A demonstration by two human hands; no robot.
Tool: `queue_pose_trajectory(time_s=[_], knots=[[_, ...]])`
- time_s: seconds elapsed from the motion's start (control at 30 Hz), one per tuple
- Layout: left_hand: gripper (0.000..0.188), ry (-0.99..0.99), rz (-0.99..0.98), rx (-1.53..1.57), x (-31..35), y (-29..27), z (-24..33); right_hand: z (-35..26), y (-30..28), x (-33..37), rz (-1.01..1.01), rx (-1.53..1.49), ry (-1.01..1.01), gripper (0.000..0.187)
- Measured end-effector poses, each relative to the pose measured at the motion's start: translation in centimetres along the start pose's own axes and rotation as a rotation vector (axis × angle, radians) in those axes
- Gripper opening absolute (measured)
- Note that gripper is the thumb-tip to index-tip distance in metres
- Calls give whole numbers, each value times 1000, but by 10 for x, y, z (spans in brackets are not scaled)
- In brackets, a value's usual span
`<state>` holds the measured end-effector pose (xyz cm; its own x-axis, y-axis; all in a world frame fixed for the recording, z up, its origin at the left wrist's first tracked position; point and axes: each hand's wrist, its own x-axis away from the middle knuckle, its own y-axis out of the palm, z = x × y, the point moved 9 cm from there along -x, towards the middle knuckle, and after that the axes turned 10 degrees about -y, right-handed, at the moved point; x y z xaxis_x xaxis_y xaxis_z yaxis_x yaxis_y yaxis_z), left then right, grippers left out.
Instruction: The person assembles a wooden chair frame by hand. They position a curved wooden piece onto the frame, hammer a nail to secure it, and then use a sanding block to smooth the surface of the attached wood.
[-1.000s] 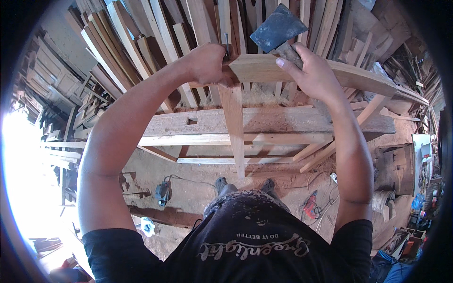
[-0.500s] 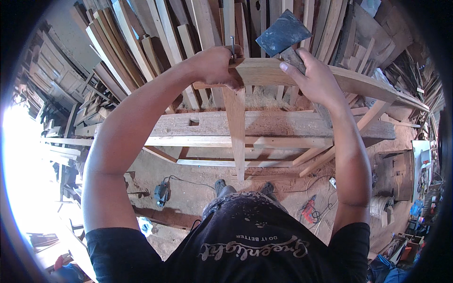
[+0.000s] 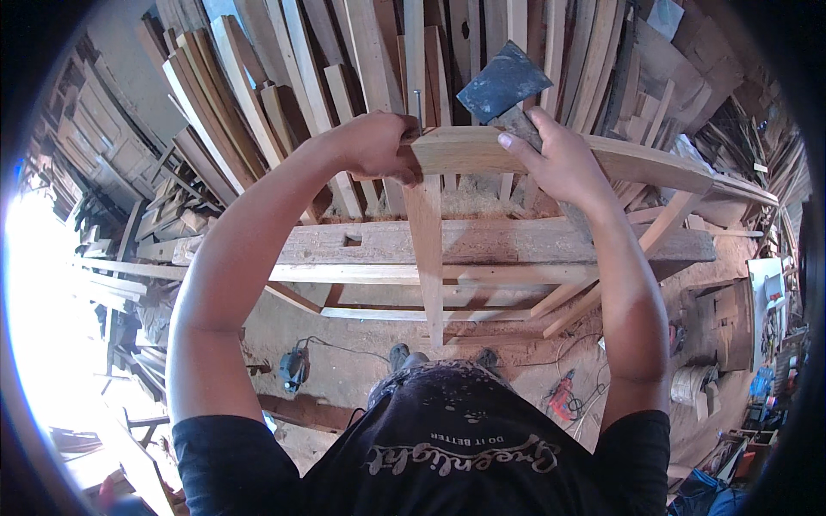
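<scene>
My left hand (image 3: 379,146) is closed round the left end of a curved wooden board (image 3: 465,150), its thumb side toward the near face. A long nail (image 3: 418,105) stands upright by the fingers at that end; whether they also pinch it is hidden. An upright wooden piece (image 3: 425,258) meets the board below this hand. Over the board, my right hand (image 3: 564,163) grips the wooden handle of an axe (image 3: 503,82). Its dark, wedge-shaped head is raised to the right of the nail, apart from it.
A thick timber beam (image 3: 490,242) with a mortise lies across, beyond a wooden frame (image 3: 361,275). Many planks (image 3: 379,60) lean at the back. On the floor are a dark corded power tool (image 3: 294,370) and a red drill (image 3: 564,397) with tangled cords.
The board, both hands and the surroundings sit slightly lower in the picture. My right hand and the axe have shifted a little left; the left hand keeps its hold.
</scene>
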<state>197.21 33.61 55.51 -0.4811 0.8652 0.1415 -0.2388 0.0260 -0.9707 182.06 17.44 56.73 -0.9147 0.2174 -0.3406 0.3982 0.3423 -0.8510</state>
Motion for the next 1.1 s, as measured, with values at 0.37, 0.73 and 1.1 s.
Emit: queue_pose_trajectory(time_s=[0.37, 0.73, 1.1], knots=[[58, 87, 44, 79, 7, -2, -6, -18, -7, 4, 19, 55, 52, 67], [70, 13, 23, 87, 13, -3, -13, 1, 7, 2, -14, 63, 65, 73], [64, 83, 1, 64, 3, 8, -6, -8, 4, 5, -96, 91, 109, 76]])
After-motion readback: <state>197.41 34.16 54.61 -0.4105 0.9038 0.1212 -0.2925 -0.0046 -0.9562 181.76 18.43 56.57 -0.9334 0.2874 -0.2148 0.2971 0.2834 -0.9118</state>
